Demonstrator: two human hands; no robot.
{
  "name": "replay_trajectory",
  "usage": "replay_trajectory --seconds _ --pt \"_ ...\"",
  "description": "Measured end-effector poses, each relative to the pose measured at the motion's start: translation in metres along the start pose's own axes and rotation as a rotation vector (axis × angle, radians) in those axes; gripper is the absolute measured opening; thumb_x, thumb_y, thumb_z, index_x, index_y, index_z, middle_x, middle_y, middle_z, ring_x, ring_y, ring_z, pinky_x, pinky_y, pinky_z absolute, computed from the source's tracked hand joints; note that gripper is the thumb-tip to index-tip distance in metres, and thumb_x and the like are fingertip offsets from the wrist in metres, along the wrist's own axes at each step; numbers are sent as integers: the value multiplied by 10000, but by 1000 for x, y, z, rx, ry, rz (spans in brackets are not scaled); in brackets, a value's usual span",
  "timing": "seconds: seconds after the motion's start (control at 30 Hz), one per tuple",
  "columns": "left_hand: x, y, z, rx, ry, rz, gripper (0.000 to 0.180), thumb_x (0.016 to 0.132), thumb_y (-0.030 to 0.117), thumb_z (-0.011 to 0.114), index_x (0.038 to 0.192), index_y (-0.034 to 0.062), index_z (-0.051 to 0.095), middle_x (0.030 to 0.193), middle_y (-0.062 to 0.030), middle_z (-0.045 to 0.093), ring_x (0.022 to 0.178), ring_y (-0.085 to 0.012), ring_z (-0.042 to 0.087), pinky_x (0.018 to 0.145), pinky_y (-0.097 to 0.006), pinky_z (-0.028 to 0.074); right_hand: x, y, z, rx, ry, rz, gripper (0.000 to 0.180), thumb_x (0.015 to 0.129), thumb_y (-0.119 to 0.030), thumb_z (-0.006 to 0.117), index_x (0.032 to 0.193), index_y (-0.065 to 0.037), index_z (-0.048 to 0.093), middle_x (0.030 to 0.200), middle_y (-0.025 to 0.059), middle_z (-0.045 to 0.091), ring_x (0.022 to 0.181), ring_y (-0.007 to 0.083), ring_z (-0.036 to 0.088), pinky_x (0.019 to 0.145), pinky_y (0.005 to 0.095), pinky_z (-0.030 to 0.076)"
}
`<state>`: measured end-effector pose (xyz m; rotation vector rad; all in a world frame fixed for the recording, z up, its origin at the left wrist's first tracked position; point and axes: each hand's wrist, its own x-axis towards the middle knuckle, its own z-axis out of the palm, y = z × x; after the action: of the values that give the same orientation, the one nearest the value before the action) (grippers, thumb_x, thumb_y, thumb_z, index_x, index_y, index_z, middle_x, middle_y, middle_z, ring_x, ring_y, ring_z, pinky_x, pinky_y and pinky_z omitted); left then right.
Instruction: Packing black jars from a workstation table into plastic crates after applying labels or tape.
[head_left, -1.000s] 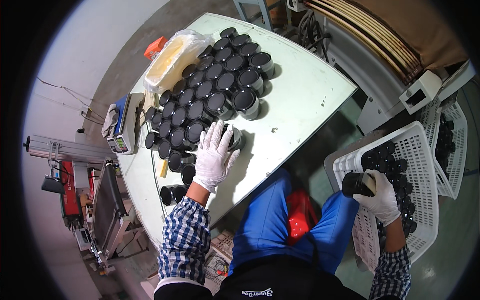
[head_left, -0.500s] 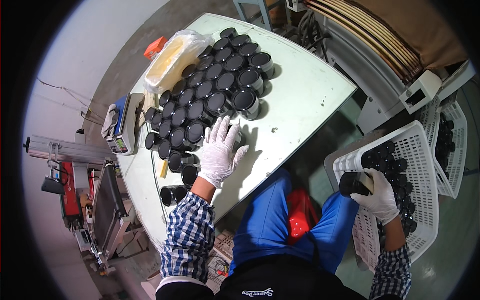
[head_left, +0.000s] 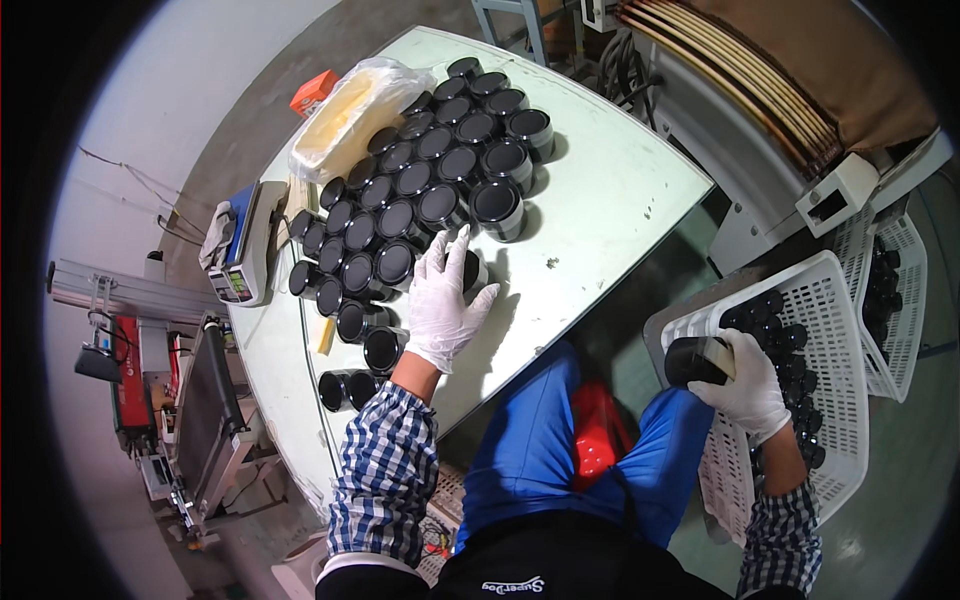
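Pale table [head_left: 620,180], centre: left hand [head_left: 446,308] spread by lidded jars [head_left: 415,178]; lower right, right hand [head_left: 748,388] clamps dark jar [head_left: 692,362], apparently mid-transfer, needing steadiness

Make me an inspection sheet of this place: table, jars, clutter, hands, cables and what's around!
Surface: pale table with small dark marks.
Jars: black-lidded jars grouped there; more dark ones in a white basket.
Clutter: plastic-wrapped tub, orange box, scale.
Hands: gloved left hand open at a jar, contact unclear; gloved right hand grips a dark jar.
Cables: dark bundle beside a grey machine.
Surroundings: belt machine at left.
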<state>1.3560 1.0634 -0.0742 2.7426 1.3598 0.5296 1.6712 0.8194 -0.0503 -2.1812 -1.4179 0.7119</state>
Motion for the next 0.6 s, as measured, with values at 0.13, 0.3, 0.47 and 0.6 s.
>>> replay_trajectory --seconds 0.13,0.3,0.47,0.6 --pt "5 0 -12 -77 -119 -134 854 755 295 758 1479 131 335 1336 -216 484 1199 -383 474 1020 -444 402 16 -21 8 22 -2 -110 690 620 -295 829 1184 -14 547 1066 183 587 997 347 601 871 398 495" --pt "8 -4 -23 -56 -220 -126 912 713 306 780 1486 142 323 1225 -222 553 1112 -386 536 980 -438 434 36 -46 22 -26 29 -240 732 626 -335 829 1206 4 538 1071 185 583 994 352 599 876 402 493" --pt "-26 -22 -27 66 -149 -114 793 729 375 746 1399 75 447 1179 -194 561 1112 -361 521 1006 -446 399 47 -84 39 3 -46 -266 747 640 -378 815 1215 2 529 1057 181 566 974 338 601 861 407 497" --pt "-53 -38 -28 150 -14 -41 751 729 398 739 1374 109 484 1194 -153 558 1182 -347 468 1076 -509 301 50 -103 49 -11 -107 -289 741 660 -379 800 1228 0 511 1063 188 561 986 345 597 863 410 496"
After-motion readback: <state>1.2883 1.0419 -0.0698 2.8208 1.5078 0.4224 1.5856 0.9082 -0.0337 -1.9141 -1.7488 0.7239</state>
